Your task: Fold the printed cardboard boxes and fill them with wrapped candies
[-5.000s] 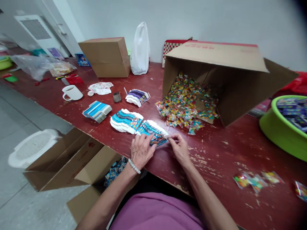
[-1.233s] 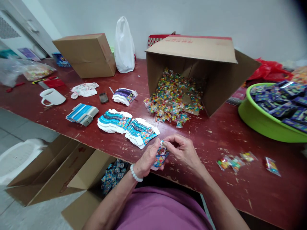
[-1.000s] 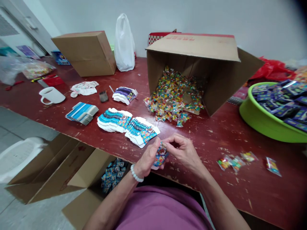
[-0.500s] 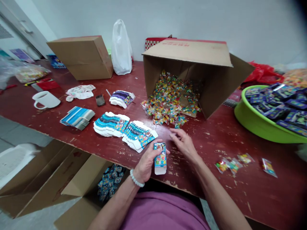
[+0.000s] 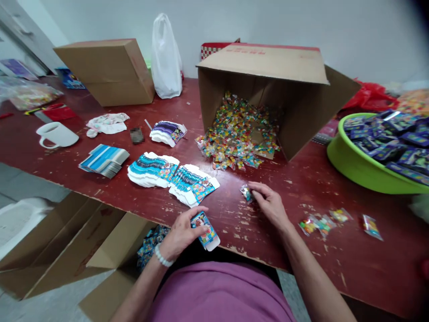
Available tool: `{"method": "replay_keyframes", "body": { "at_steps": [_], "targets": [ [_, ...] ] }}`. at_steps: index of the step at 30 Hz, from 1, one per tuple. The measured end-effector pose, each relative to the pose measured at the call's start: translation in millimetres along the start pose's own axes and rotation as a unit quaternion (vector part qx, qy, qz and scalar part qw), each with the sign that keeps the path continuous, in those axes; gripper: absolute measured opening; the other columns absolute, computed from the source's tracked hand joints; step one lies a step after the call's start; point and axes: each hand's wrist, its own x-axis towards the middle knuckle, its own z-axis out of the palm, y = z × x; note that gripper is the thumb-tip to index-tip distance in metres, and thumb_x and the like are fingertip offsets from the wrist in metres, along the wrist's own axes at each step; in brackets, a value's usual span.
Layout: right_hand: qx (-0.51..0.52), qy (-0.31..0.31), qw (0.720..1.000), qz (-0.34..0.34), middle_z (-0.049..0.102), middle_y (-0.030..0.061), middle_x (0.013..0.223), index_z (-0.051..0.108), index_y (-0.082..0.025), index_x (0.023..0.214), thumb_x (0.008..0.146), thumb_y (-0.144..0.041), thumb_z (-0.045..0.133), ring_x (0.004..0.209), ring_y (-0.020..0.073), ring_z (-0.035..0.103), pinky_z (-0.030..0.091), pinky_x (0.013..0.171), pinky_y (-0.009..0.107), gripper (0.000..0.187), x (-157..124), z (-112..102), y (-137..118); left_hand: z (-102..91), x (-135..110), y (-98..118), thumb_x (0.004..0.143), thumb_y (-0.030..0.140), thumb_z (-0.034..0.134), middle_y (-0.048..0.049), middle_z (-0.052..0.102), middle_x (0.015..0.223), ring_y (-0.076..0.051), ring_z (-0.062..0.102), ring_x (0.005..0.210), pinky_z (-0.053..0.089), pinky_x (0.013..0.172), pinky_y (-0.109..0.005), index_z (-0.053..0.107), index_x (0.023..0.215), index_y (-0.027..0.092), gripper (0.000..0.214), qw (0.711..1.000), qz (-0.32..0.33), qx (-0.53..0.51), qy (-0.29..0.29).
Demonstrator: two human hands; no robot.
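Observation:
Near the table's front edge, my left hand [image 5: 181,235] grips a small blue candy box [image 5: 205,230], tilted, with a white flap at its lower end. My right hand [image 5: 270,205] pinches a small clear candy packet [image 5: 246,193] by its edge, just above or on the table; I cannot tell which. Beyond my hands, a pile of wrapped candies [image 5: 231,150] spills from a cardboard box [image 5: 304,112] lying on its side. Flat, unfolded blue cartons [image 5: 194,185] lie fanned out in front of my left hand, with a second fan [image 5: 152,170] beside them.
Several candy packets [image 5: 325,225] lie right of my right arm. A green basin [image 5: 348,167] full of purple boxes stands at the right. On the left are a white mug [image 5: 58,135], stacked blue cartons [image 5: 103,160] and purple cartons [image 5: 166,133]. An open carton [image 5: 117,243] sits below the table edge.
My left hand has moved left with the candy box, which now tilts. My right hand has drawn back from the pile's edge and now has a candy packet at its fingertips.

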Motion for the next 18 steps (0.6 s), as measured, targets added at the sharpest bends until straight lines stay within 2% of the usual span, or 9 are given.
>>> {"method": "replay_keyframes", "body": {
  "at_steps": [2, 3, 6, 9, 15, 18],
  "targets": [
    [-0.023, 0.063, 0.996, 0.052, 0.07, 0.0118, 0.114, 0.068, -0.017, 0.112, 0.091, -0.034, 0.049, 0.103, 0.0251, 0.064, 0.047, 0.093, 0.043, 0.034, -5, -5, 2, -8.4, -5, -6, 0.068, 0.03, 0.076, 0.0019, 0.06, 0.076, -0.015, 0.053, 0.067, 0.042, 0.062, -0.024, 0.064, 0.104, 0.019, 0.039, 0.999, -0.004, 0.032, -0.01],
    [-0.06, 0.074, 0.993, 0.063, 0.07, 0.0127, 0.111, 0.068, -0.016, 0.113, 0.09, -0.035, 0.05, 0.101, 0.0261, 0.063, 0.047, 0.091, 0.043, 0.035, -7, -6, 1, -11.6, -7, -9, 0.068, 0.032, 0.076, 0.0029, 0.059, 0.073, -0.014, 0.052, 0.066, 0.041, 0.061, -0.023, 0.063, 0.099, 0.019, 0.036, 0.999, -0.004, 0.042, -0.016],
    [-0.191, 0.04, 0.979, 0.057, 0.067, 0.014, 0.109, 0.068, -0.018, 0.11, 0.086, -0.043, 0.058, 0.099, 0.0298, 0.058, 0.045, 0.086, 0.044, 0.037, -11, 1, -5, -18.6, -16, -15, 0.068, 0.034, 0.078, 0.0054, 0.055, 0.067, -0.011, 0.049, 0.062, 0.038, 0.057, -0.02, 0.055, 0.084, 0.019, 0.032, 0.998, -0.017, 0.036, -0.054],
    [-0.261, 0.017, 0.963, 0.06, 0.064, 0.0133, 0.109, 0.069, -0.021, 0.101, 0.083, -0.045, 0.062, 0.097, 0.0312, 0.055, 0.043, 0.08, 0.042, 0.031, -13, 14, -14, -21.4, -26, -17, 0.067, 0.032, 0.081, 0.0039, 0.056, 0.073, -0.01, 0.052, 0.064, 0.041, 0.058, -0.021, 0.05, 0.082, 0.018, 0.037, 0.993, -0.061, -0.045, -0.096],
    [-0.124, 0.006, 0.99, 0.072, 0.067, 0.0085, 0.091, 0.064, -0.02, 0.085, 0.084, -0.035, 0.06, 0.086, 0.0253, 0.058, 0.043, 0.076, 0.036, 0.016, -12, 23, -23, -12.6, -35, -18, 0.061, 0.023, 0.085, -0.007, 0.062, 0.102, -0.017, 0.061, 0.082, 0.053, 0.068, -0.03, 0.055, 0.114, 0.019, 0.061, 0.957, -0.101, -0.253, -0.102],
    [0.022, -0.055, 0.994, 0.087, 0.066, 0.0034, 0.081, 0.061, -0.02, 0.089, 0.084, -0.04, 0.061, 0.071, 0.019, 0.058, 0.044, 0.066, 0.03, 0.02, -16, 21, -38, -3.4, -29, -15, 0.063, 0.02, 0.083, -0.0094, 0.064, 0.102, -0.016, 0.062, 0.076, 0.054, 0.071, -0.032, 0.059, 0.112, 0.014, 0.055, 0.945, -0.108, -0.29, -0.102]
  ]
}}
